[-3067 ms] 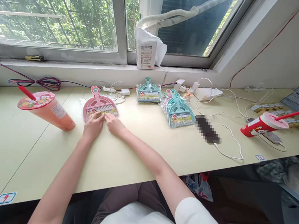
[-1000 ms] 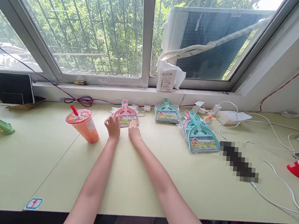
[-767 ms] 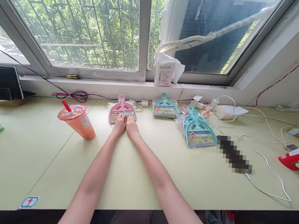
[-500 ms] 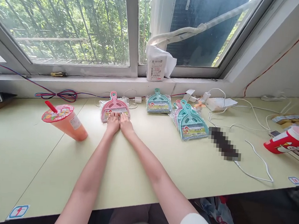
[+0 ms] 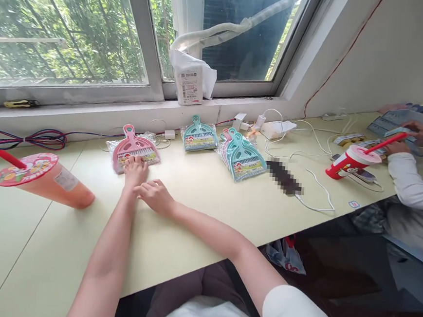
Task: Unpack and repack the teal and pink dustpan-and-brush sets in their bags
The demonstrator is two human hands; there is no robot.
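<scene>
My left hand (image 5: 136, 170) lies with spread fingers on the front edge of a pink dustpan-and-brush set (image 5: 133, 148) in clear wrapping. My right hand (image 5: 156, 195) is just right of my left wrist, its fingers loosely bent and somewhat apart, with nothing in them. To the right, a green dustpan set (image 5: 199, 137) lies near the wall. Beside it is an overlapping pile of green and pink wrapped sets (image 5: 247, 161).
A tilted orange drink cup (image 5: 66, 182) stands left. Right are a blurred dark object (image 5: 285, 177), white cables, a red cup (image 5: 350, 162) and another person's hands (image 5: 420, 136) at boxes. A paper pack (image 5: 191, 86) sits on the sill.
The view has turned right, bringing another person into sight. My right hand has come off the pink set and back beside my left wrist; my left hand remains on the set.
</scene>
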